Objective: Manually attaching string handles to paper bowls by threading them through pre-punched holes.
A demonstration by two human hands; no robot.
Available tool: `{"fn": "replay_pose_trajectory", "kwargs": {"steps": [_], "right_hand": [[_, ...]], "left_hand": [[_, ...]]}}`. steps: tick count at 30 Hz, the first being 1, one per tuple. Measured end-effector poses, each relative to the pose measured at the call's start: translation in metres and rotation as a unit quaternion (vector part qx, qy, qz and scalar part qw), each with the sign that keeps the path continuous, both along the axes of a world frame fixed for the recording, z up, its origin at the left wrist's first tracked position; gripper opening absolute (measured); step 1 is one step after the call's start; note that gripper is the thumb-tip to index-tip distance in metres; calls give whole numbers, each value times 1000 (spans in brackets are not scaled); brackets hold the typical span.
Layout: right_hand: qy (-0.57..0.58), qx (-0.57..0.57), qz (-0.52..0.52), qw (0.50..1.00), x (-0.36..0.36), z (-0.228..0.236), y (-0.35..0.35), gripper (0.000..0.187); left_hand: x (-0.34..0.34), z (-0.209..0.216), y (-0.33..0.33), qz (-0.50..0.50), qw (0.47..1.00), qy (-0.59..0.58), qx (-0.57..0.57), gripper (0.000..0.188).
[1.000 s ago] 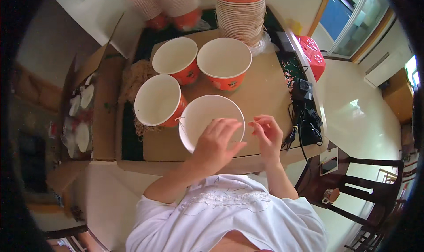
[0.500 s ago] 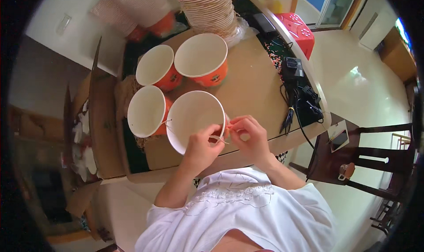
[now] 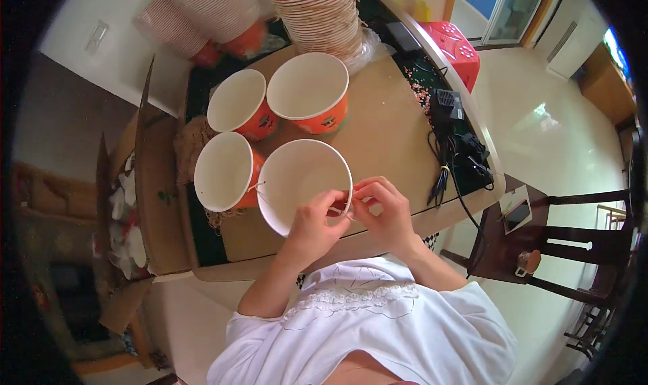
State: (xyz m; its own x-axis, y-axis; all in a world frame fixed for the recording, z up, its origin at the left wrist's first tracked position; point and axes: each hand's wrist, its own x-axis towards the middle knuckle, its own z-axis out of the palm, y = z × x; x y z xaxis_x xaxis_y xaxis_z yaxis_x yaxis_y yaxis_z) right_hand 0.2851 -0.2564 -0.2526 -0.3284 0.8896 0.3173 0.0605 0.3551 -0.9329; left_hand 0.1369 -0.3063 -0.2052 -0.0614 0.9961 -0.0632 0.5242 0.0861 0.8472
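Observation:
A paper bucket point(image 3: 297, 172), white inside, stands tilted toward me at the near middle of the table. My left hand point(image 3: 314, 228) reaches over its near right rim, fingertips pinched on a thin pale cord point(image 3: 335, 211). Just outside the same rim, my right hand point(image 3: 385, 213) pinches at the cord too, close to the left fingertips. The exact grip is partly hidden by the fingers. Another short end of cord point(image 3: 258, 185) pokes through the bucket's left side. Three orange paper buckets stand behind and left: a near one point(image 3: 223, 172), a far-left one point(image 3: 236, 101) and a larger one point(image 3: 308, 88).
Tall stacks of nested buckets point(image 3: 317, 20) stand at the table's far side. Black cables and adapters point(image 3: 445, 149) lie along the right edge. An open cardboard box point(image 3: 162, 196) is at the left. A red stool point(image 3: 451, 51) and dark chair point(image 3: 567, 243) stand right.
The bucket has shifted slightly right under my hands. My fingertips have drawn closer together at its rim, and less of the cord shows between them.

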Motion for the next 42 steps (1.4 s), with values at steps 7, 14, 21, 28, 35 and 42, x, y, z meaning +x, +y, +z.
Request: {"fn": "replay_pose_trajectory", "kwargs": {"steps": [7,14,21,28,35,42], "right_hand": [[3,-51,29,998,5,2,3,10],[10,-49,31,998,3,-3,2,11],[-14,-37,21,999,2,-2,5,11],[-20,-57,17,998,1,-3,4,10],[10,-67,20,998,-3,-6,6,8],[138,-235,50,961,4,-7,6,7]], "left_hand": [[-8,-8,3,-36,998,-21,55,24],[-2,-10,8,-12,994,41,102,19],[0,-17,13,4,988,89,130,13],[-3,-10,13,-31,981,155,108,8],[-4,-14,14,45,990,103,89,7],[-12,-3,12,61,985,59,148,24]]}}
